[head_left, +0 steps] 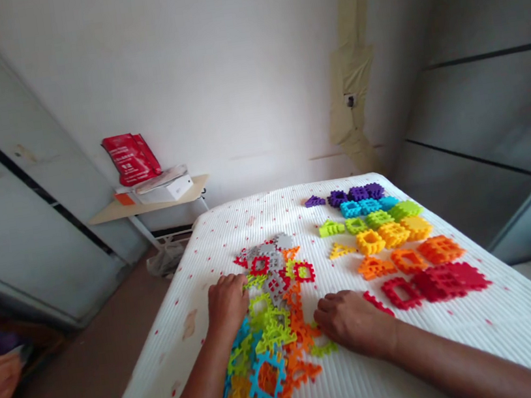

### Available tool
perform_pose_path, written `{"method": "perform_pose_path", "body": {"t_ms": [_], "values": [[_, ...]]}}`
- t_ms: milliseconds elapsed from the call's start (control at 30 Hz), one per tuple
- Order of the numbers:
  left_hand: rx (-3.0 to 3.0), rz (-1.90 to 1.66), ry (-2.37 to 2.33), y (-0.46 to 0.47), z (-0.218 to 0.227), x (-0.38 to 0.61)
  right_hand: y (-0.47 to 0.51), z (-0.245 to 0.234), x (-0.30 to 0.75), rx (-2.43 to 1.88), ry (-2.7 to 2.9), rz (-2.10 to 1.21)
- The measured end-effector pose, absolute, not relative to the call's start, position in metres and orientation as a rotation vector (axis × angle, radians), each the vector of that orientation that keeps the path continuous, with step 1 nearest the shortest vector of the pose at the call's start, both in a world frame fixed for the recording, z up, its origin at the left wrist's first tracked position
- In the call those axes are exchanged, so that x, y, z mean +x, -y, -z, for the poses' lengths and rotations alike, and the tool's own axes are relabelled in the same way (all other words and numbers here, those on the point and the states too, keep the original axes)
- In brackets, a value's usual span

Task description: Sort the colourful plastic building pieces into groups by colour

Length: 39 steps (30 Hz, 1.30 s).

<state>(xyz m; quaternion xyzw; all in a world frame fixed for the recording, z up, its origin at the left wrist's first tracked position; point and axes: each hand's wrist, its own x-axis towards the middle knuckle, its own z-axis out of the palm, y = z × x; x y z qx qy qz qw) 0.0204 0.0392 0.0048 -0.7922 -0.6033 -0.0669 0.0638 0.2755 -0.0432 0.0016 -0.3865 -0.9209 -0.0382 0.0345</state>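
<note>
The white quilted surface point(271, 208), spotted with red, takes up most of the lower view and bears everything being handled. Its largest load is the mixed heap point(264, 327) of notched plastic pieces, with gray, lime, orange, blue, yellow and red tangled together. To the right, pieces are grouped by color in rows: the red row point(447, 280) nearest, then the orange row point(440, 249), yellow row point(393, 233), lime row point(379, 218), blue row point(369, 205) and purple row point(366, 192). The sorting therefore looks part done: six colors have their rows, while the whole heap is left, and its gray pieces point(274, 260) have no row in view. The right hand point(350, 320) is curled, back upward, between the heap and the red row; the left hand point(227, 302) is loosely closed at the heap's left edge. Both sets of fingertips are hidden, so whether either hand grips anything cannot be told. The heap thus lies between the two hands. Smallest are a lime piece point(323, 348) just beside the right hand, toward the heap, and a narrow red piece point(378, 304) just beyond its back.
</note>
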Motion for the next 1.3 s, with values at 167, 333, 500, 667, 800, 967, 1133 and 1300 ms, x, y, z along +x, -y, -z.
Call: {"method": "perform_pose_path", "body": {"t_ms": [167,333,500,667,800,967,1133,1300], "values": [[-2.416,0.253,1.743,-0.041,-0.005,0.013,0.043,0.001,0.276,-1.203,2.817,0.11],[-2.454,0.665,1.796,-0.036,-0.018,0.006,0.041,0.005,0.278,-1.227,2.804,0.11],[-2.311,1.37,2.285,-0.01,-0.039,0.017,0.041,0.004,0.276,-1.233,2.807,0.09],[-2.036,2.104,2.49,0.015,-0.035,0.041,0.041,-0.002,0.277,-1.26,2.795,-0.006],[-1.853,2.526,2.456,0.021,-0.019,0.056,0.039,-0.01,0.281,-1.261,2.551,-0.245],[-1.87,2.641,2.425,0.022,-0.017,0.064,0.034,-0.021,0.274,-1.191,2.023,-0.624],[-1.937,2.611,2.427,0.028,-0.023,0.067,0.023,-0.021,0.248,-1.085,1.699,-0.946],[-2.065,2.505,2.45,0.031,-0.023,0.066,0.01,-0.017,0.225,-0.967,1.382,-1.195]]}}
